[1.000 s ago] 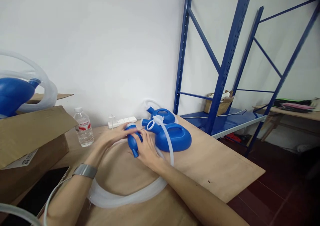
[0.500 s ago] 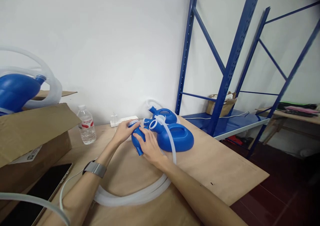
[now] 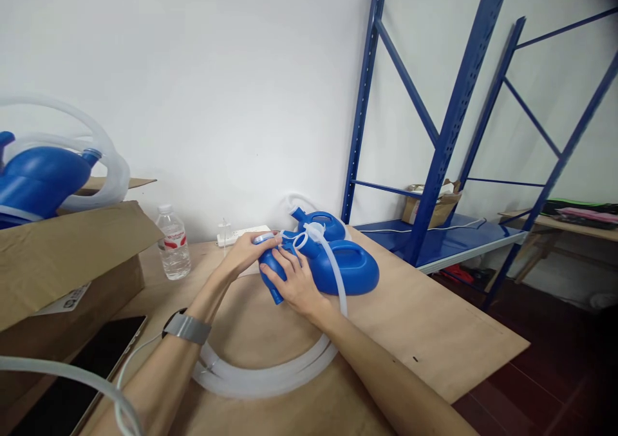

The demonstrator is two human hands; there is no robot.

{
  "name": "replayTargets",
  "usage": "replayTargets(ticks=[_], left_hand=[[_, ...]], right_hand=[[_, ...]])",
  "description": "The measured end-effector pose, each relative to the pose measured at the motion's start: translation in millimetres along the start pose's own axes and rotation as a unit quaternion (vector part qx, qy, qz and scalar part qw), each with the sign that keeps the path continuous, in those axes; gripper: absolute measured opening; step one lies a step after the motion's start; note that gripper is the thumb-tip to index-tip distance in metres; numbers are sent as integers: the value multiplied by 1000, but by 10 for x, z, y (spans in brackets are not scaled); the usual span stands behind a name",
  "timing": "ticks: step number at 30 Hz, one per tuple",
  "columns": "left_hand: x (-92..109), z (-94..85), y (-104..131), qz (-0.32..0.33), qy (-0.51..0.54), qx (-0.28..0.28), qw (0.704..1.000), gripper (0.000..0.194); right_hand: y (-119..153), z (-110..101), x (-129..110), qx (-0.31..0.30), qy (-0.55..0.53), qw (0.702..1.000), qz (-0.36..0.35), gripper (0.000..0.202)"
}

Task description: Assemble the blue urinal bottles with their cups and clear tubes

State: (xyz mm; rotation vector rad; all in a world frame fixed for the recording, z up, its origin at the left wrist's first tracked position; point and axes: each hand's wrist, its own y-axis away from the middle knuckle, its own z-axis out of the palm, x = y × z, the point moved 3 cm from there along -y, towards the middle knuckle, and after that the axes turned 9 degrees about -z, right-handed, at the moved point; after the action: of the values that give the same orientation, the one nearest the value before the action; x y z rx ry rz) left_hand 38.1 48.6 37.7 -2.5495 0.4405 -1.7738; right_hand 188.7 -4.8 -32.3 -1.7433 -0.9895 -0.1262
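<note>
Between my hands is a rounded blue plastic piece [image 3: 275, 295] with a narrow spout pointing down toward me and a pale rim on top. My left hand [image 3: 247, 253] is closed on its upper end, thumb and fingers at the rim. The fingers of my right hand [image 3: 298, 286] press against its side and partly cover it. Just right of it sits a blue urinal bottle [image 3: 350, 274] with a handle, its mouth open and a white cap [image 3: 315, 232] hanging beside the neck. A coil of translucent hose [image 3: 261, 381] lies on the table before me.
Another blue bottle [image 3: 324, 219] stands behind, near the wall. At left, an open cardboard box [image 3: 87, 249] bears a blue bottle [image 3: 51, 175] with hose. A water bottle [image 3: 174, 246], a power strip [image 3: 241, 235] and a tablet [image 3: 103, 352] lie around. Blue shelving [image 3: 441, 133] rises at right.
The view has shifted slightly left, so things appear farther right. My left thumb now reaches farther across the top of the blue piece; both hands still hold it.
</note>
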Motion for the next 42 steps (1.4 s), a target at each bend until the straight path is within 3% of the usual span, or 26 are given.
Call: replayTargets(ticks=[4, 7, 10, 14, 16, 18, 19, 21, 23, 24, 25, 30, 34, 38, 42], left_hand=[[52, 8, 46, -50, 67, 9, 997, 65], [91, -14, 86, -74, 106, -28, 991, 68], [176, -101, 123, -56, 58, -41, 996, 61], [283, -305, 145, -2, -15, 9, 1000, 42], [300, -397, 159, -4, -64, 19, 998, 39], [306, -454, 181, -16, -117, 4, 993, 40], [310, -465, 194, -18, -143, -11, 989, 41], [322, -451, 217, -11, -183, -50, 982, 40], [322, -397, 226, -4, -201, -86, 976, 38], [316, -363, 223, -1, -204, -98, 974, 37], [305, -327, 216, 1, -203, -105, 973, 36], [194, -188, 159, 7, -210, -137, 968, 40], [161, -170, 125, 24, -222, -133, 965, 43], [215, -134, 115, 55, -259, -98, 959, 43], [229, -14, 99, 26, -311, -57, 948, 43]], right_hand=[[27, 26, 59, -18, -15, 1000, 2, 46], [36, 30, 88, -19, -41, 999, -1, 51], [17, 14, 85, -30, -92, 995, 10, 58], [-30, -63, 33, -36, -212, 976, 19, 69], [-51, -96, 46, -2, -285, 955, 88, 64], [-45, -60, 96, 38, -369, 900, 228, 54], [-27, -8, 119, 53, -417, 853, 309, 51], [24, 155, 122, 55, -529, 722, 443, 48], [60, 326, 68, 18, -638, 586, 499, 59], [72, 388, 39, -1, -675, 539, 504, 65], [82, 430, 18, -17, -699, 509, 502, 67], [117, 446, 39, 15, -733, 462, 499, 50], [122, 449, 53, 42, -759, 412, 503, 50], [106, 457, 40, 46, -765, 409, 496, 46], [82, 414, 27, 35, -757, 424, 496, 45]])
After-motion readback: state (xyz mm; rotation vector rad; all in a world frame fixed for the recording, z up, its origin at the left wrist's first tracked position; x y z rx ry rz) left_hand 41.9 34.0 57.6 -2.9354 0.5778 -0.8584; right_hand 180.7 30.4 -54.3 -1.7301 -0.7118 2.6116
